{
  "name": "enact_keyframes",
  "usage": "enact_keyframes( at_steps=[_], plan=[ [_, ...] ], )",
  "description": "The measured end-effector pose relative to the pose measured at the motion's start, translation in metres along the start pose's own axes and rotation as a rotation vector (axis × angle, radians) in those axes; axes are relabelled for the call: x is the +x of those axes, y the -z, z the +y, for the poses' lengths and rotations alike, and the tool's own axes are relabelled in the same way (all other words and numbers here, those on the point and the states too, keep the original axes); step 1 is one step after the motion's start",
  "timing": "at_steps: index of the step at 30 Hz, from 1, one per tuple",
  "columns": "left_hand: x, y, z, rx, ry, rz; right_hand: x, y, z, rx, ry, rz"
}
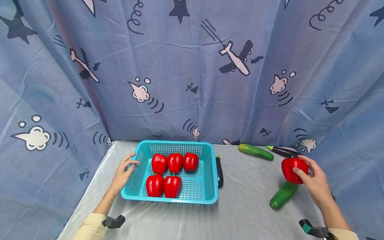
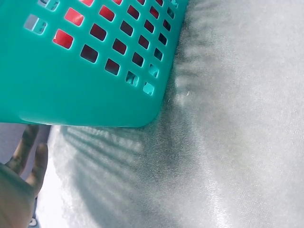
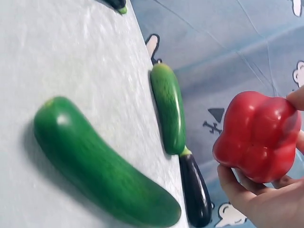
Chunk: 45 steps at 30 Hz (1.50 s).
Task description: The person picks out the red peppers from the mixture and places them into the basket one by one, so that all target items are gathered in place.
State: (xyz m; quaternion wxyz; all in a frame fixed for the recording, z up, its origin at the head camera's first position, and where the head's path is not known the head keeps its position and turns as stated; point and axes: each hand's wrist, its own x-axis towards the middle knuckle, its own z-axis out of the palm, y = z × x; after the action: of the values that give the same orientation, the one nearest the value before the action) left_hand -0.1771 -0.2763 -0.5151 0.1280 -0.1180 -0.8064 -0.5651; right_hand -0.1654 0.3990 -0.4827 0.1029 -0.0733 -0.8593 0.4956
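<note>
My right hand (image 1: 316, 182) grips a red bell pepper (image 1: 294, 170) between thumb and fingers, at the right side of the table. In the right wrist view this pepper (image 3: 259, 137) is held up off the table, its lobed end towards the camera. At the left rim of a turquoise basket (image 1: 169, 200), my left hand (image 1: 123, 171) lies with its fingers loosely extended over the edge; whether it bears on the rim I cannot tell. Several red bell peppers (image 1: 175, 163) sit in two rows inside the basket.
A green cucumber-like vegetable (image 1: 283, 196) lies below the held pepper. Another (image 1: 256, 151) lies along the back edge, beside a dark eggplant (image 1: 282, 151). A second eggplant (image 1: 219, 171) lies against the basket's right side. A patterned blue curtain (image 1: 192, 83) hangs behind the table.
</note>
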Motion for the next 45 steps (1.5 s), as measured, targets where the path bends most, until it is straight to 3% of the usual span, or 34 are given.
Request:
enact_keyframes(
  at_steps=[7,12,17,23,32,36,45],
  plan=[
    [0.000,-0.001,0.000,0.002,-0.001,0.003,0.004,-0.017,-0.011,0.093,-0.030,-0.053],
    [0.000,0.000,0.000,0.012,0.003,0.005,0.010,-0.032,-0.026,0.278,-0.061,-0.164],
    [-0.001,-0.001,0.002,0.014,0.008,0.009,0.013,-0.052,-0.041,0.318,-0.048,-0.240],
    [-0.001,-0.002,-0.001,0.035,-0.013,0.007,0.014,-0.076,-0.052,0.314,0.041,-0.282],
    [0.003,0.000,-0.036,0.033,0.016,0.016,0.013,-0.115,-0.072,0.359,0.072,-0.376],
    [0.003,0.002,-0.040,0.031,0.019,0.012,0.011,-0.134,-0.085,0.339,0.091,-0.410],
    [0.002,0.002,-0.039,0.038,0.011,0.008,0.004,-0.171,-0.104,0.386,0.294,-0.500]
  ],
)
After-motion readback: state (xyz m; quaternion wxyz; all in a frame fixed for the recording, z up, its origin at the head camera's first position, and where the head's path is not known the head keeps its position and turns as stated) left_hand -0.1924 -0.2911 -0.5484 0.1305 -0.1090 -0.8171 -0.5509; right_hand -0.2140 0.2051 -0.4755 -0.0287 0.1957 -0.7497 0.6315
